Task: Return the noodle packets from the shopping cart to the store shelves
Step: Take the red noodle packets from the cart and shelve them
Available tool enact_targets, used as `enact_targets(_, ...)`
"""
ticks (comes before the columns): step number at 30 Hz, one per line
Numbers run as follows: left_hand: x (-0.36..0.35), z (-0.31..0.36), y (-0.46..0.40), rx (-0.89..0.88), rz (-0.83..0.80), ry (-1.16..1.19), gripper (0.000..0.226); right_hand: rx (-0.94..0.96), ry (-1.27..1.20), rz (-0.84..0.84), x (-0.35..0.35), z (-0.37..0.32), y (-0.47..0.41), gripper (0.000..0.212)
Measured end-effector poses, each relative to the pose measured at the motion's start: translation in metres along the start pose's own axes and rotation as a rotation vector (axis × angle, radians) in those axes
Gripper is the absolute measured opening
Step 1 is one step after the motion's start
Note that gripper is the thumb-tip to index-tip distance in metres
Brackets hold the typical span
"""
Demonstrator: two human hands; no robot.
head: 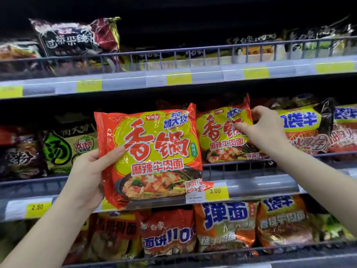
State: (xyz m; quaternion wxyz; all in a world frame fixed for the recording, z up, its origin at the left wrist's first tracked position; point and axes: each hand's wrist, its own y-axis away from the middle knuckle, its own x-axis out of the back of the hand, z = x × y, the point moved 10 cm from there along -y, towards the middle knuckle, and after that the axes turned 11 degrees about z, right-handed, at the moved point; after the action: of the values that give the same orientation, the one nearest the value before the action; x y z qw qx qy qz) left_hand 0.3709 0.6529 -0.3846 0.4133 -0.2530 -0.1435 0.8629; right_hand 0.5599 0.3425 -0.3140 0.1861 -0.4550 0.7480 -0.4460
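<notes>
While left hand (87, 171) grips noodle packet (152, 151), right hand (264, 128) pinches shelved packet (222, 132)

There is just one camera, up on the person's head. It looks straight ahead and a little down at the store shelves (193, 78), very close to them. Both arms reach into the picture from the bottom corners.
</notes>
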Motion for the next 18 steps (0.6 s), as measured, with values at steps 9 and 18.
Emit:
enact_targets(9,0.002,0.011,0.011,-0.012,-0.001,-0.049,0.078,-0.151,-0.032,-0.149,-0.033,0.014,0.008,0.038)
enact_targets(18,-0.005,0.011,0.017,0.005,0.008,-0.083,0.089,-0.262,0.066,-0.261,-0.049,0.025,0.019,0.048)
